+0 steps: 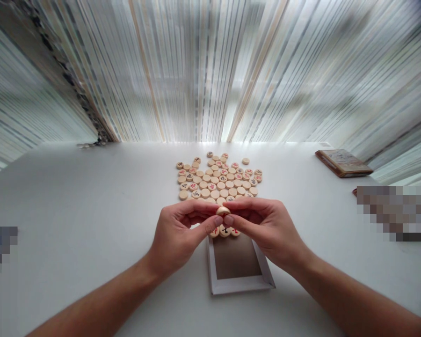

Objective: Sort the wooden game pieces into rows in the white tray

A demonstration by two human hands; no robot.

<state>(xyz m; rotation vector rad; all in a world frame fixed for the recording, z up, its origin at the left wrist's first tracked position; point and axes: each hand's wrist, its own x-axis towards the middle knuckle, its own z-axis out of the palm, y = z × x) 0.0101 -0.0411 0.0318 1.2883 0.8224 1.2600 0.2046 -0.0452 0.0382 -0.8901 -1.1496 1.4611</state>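
Between the fingertips of both hands is a round wooden Chinese chess piece, held tilted above the far part of an open shallow box. My left hand pinches it from the left, and my right hand from the right. Just below the thumbs, a row of chess pieces with red and black characters lies at the box's far end; the hands partly cover it. Beyond my hands, many more chess pieces lie spread on the white table, some showing characters, others blank side up.
A brown box or book lies at the table's far right. Blurred-out patches cover things at the right and left edges. Striped string curtains hang behind the white table. One piece lies apart at the back.
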